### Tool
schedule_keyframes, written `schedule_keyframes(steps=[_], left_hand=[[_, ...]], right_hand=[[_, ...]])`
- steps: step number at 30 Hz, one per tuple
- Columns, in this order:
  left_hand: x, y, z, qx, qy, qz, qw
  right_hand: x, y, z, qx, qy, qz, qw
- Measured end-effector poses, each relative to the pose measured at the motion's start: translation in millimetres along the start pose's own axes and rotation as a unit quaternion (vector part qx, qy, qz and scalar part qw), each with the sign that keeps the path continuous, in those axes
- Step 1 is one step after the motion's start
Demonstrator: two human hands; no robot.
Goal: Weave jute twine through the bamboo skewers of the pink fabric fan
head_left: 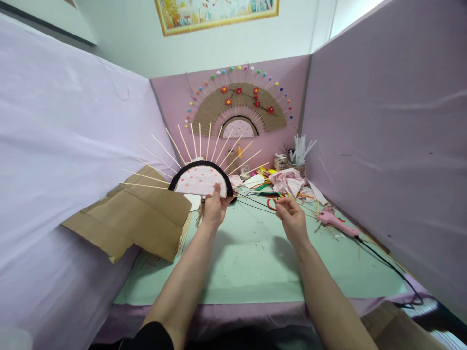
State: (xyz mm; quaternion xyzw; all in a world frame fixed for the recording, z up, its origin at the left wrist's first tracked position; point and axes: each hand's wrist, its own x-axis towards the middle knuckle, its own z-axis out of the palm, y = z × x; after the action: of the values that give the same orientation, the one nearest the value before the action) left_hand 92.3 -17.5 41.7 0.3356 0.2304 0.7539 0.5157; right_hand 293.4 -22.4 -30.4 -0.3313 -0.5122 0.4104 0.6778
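A half-round fan piece with dotted pink cloth, a black curved rim and several thin wooden sticks fanning outward is held up in front of me. My left hand grips its lower right corner, thumb on the cloth and fingers behind. From that corner thin dark strands stretch to the right. My right hand pinches their far end, fingertips pressed together. Just behind the right fingers are a tool with a dark green handle and a red ring-shaped piece.
A pink glue gun with a black cord lies on the right. Brown cardboard covers the left side. Crumpled pink cloth and a pot of white glue sticks are at the back right. A finished fan leans against the rear panel.
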Motion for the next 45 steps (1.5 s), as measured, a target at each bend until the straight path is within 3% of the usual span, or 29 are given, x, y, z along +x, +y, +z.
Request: schedule_keyframes(steps=[5, 11, 15, 19, 23, 29, 36, 45], left_hand=[[-3, -1, 14.1, -0.012, -0.016, 0.021, 1.0], [-12, -11, 24.3, -0.029, -0.019, 0.013, 0.999], [-17, -14, 18.8, -0.029, -0.02, -0.022, 0.999], [-24, -10, 10.5, -0.036, -0.011, -0.059, 0.998], [-35, -10, 3.5, -0.041, -0.013, -0.103, 0.994], [-51, -26, -10.1, -0.083, 0.018, -0.127, 0.988], [-71, -46, -24.8, -0.087, -0.002, -0.205, 0.975], [-87, -54, -34.0, -0.082, -0.034, -0.217, 0.972]], right_hand=[[-14, -4, 19, -0.116, -0.185, 0.047, 0.975], [-28, -9, 54, -0.158, -0.391, -0.03, 0.906], [-16, -8, 67, -0.221, -0.449, -0.089, 0.861], [4, 9, 68, -0.248, -0.435, -0.099, 0.86], [13, 34, 62, -0.243, -0.352, -0.077, 0.9], [20, 49, 50, -0.186, -0.295, -0.01, 0.937], [34, 68, 37, -0.194, -0.152, 0.03, 0.969], [32, 63, 33, -0.179, -0.13, 0.025, 0.975]])
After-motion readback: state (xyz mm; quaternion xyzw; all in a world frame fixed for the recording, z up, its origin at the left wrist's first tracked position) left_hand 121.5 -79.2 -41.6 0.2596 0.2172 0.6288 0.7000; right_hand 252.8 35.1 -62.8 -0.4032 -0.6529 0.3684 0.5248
